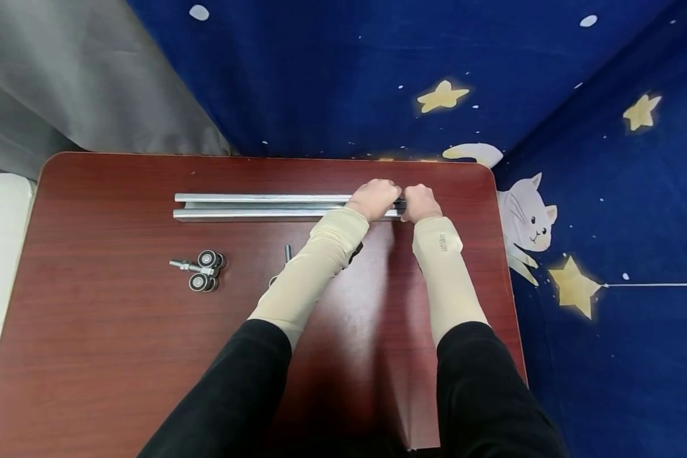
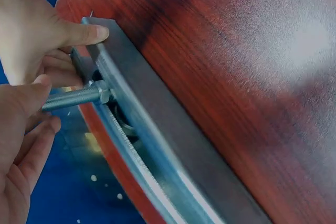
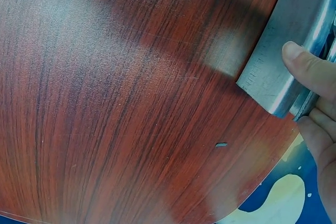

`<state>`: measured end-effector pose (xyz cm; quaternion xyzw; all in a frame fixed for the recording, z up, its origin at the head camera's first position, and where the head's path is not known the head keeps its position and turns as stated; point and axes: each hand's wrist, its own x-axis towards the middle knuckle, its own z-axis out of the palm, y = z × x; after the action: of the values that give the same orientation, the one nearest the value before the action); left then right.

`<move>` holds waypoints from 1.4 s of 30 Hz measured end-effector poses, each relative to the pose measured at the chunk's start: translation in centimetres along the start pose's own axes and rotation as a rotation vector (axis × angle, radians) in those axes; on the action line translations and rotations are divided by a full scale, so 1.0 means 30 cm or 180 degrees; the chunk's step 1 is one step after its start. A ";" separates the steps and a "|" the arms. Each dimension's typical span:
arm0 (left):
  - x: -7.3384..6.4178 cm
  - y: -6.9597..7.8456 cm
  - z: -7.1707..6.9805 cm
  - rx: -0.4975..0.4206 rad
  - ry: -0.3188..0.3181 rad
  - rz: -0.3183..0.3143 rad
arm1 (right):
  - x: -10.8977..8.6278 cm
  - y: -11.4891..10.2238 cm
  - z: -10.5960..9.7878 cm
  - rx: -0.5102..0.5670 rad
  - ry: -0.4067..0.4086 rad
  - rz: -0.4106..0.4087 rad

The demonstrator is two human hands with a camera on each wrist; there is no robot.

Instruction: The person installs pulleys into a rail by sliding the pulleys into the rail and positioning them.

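A metal C-shaped rail [image 1: 252, 207] lies along the far part of the table, its slot facing up. Inside its right end sits a roller trolley, mostly hidden by the rail; its threaded bolt [image 2: 73, 98] and nut [image 2: 105, 93] stick out through the slot. My left hand [image 1: 374, 198] pinches the bolt's free end between thumb and fingers. At the rail's right end, my right hand [image 1: 420, 203] grips the rail, thumb [image 3: 296, 53] on the near side wall and fingers at the far side.
Another roller trolley [image 1: 203, 270] with its bolt lies on the brown table [image 1: 120, 356] at left. Part of a further bolt [image 1: 288, 253] shows beside my left forearm, the rest hidden. A small dark sliver [image 3: 221, 145] lies near the rail's end. Blue curtain [image 1: 320, 76] hangs behind.
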<state>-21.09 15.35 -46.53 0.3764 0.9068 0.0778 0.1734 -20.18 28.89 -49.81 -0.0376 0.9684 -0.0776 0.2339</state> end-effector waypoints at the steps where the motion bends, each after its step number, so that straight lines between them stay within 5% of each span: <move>1: 0.000 0.000 0.004 -0.0014 0.0020 -0.0035 | 0.001 0.000 0.001 0.0004 0.0003 -0.0014; 26: 0.030 0.024 0.037 -0.0320 0.0160 -0.0641 | 0.010 0.000 0.000 -0.0022 0.0091 -0.0035; 42: 0.009 0.001 0.047 -0.0313 0.0226 -0.0698 | 0.013 -0.002 0.004 -0.0032 0.0038 -0.0108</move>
<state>-20.73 15.59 -47.89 0.2630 0.9432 0.1159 0.1669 -20.45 28.76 -50.08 -0.0547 0.9694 -0.0768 0.2265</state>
